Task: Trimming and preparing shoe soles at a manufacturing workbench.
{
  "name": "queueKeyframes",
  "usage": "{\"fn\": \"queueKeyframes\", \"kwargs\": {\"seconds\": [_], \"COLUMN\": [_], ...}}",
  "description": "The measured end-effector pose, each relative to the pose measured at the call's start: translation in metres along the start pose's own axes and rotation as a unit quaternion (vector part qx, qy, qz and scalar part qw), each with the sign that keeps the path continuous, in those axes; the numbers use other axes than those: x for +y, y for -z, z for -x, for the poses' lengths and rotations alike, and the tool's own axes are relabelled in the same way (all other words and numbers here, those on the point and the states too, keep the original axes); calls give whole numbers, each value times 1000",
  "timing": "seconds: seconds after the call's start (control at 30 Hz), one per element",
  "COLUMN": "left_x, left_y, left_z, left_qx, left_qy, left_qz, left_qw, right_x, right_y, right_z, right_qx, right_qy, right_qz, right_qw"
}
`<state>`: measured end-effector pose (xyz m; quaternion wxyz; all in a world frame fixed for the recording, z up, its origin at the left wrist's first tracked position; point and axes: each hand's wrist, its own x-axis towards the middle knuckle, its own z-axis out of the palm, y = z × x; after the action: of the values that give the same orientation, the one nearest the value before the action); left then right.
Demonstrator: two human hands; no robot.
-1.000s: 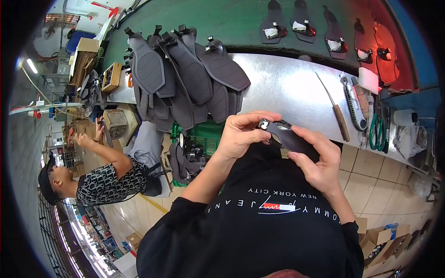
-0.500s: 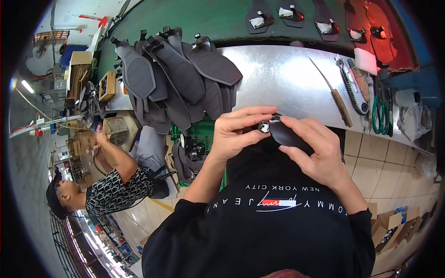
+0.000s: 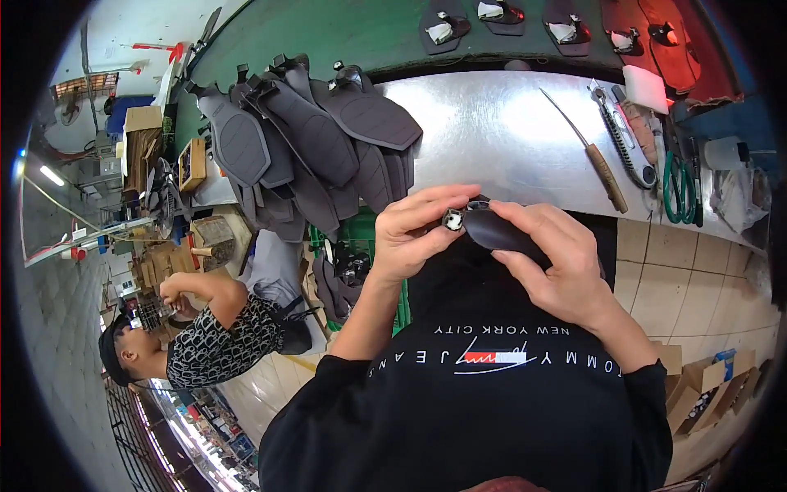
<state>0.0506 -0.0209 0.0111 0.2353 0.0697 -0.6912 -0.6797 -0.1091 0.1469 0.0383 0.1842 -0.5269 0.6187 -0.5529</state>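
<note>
Close in front of my chest, above the bench's near edge, I hold a dark sandal [image 3: 495,231] between both hands. My left hand [image 3: 410,235] is closed on its strap end, thumb below and fingers above, where a bit of white padding shows. My right hand [image 3: 559,252] pinches the smooth dark sole, thumb underneath and fingers on top, hiding its right end. A pile of grey sandal soles [image 3: 316,139] with dark straps lies at the left on the bench.
On the metal bench [image 3: 484,123] lie a wooden-handled awl [image 3: 602,176], a box cutter [image 3: 620,139] and green-handled scissors [image 3: 677,187]. Several sandals [image 3: 500,15] line the green far surface. A green crate [image 3: 402,310] stands below; a co-worker [image 3: 205,332] sits at left.
My hands and the sandal have shifted slightly left in the picture, the grip unchanged. The co-worker's arms have drawn in toward the body.
</note>
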Motion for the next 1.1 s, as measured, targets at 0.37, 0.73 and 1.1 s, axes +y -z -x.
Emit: {"fn": "queueKeyframes", "kwargs": {"seconds": [0.37, 0.73, 1.1], "left_x": [6, 6, 7], "left_y": [-7, -23, -32], "left_z": [1, 0, 0], "left_qx": [-29, 15, 57], "left_qy": [44, 167, 210], "left_qz": [16, 52, 74], "left_qw": [998, 984, 973], "right_x": [3, 17, 22], "right_y": [-4, -9, -9], "right_z": [6, 8, 5], "right_qx": [-5, 0, -21], "right_qy": [-2, -90, -30], "right_qz": [41, -40, 67], "right_qw": [999, 995, 997]}}
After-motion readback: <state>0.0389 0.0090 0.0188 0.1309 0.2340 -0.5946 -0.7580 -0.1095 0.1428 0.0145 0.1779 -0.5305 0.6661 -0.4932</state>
